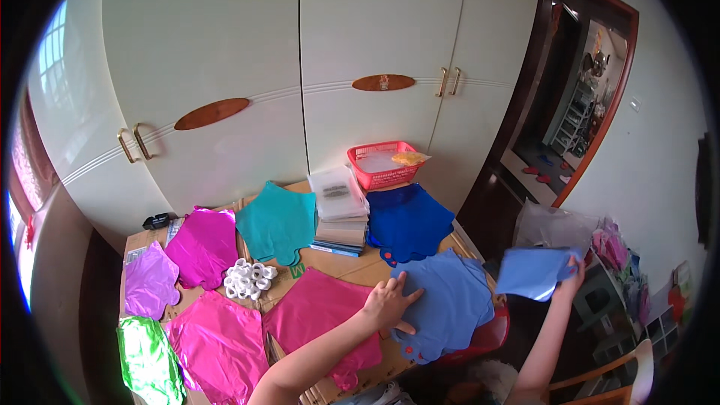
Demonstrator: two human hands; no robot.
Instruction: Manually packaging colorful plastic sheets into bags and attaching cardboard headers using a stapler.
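Note:
My left hand [391, 301] lies with spread fingers on the left edge of a stack of flat light blue fabric-like pieces [454, 304]. These have pointed corners, a rounded tab and small red marks. Out to the right, past the table edge, my right hand [571, 279] grips a flat light blue folded piece [529, 273] with a glossy lower edge. Left of my left hand lies a dark pink piece [319, 307] of similar shape, partly under my forearm. Beyond the stack is a dark blue piece [411, 219].
More shiny pieces cover the cardboard-topped table: teal [277, 219], magenta [201, 247], pink [217, 337], purple [150, 281] and green [150, 360]. White rings [247, 280] lie heaped among them. Clear bags [335, 193] and a red basket [382, 172] stand at the back. A chair [622, 371] is lower right.

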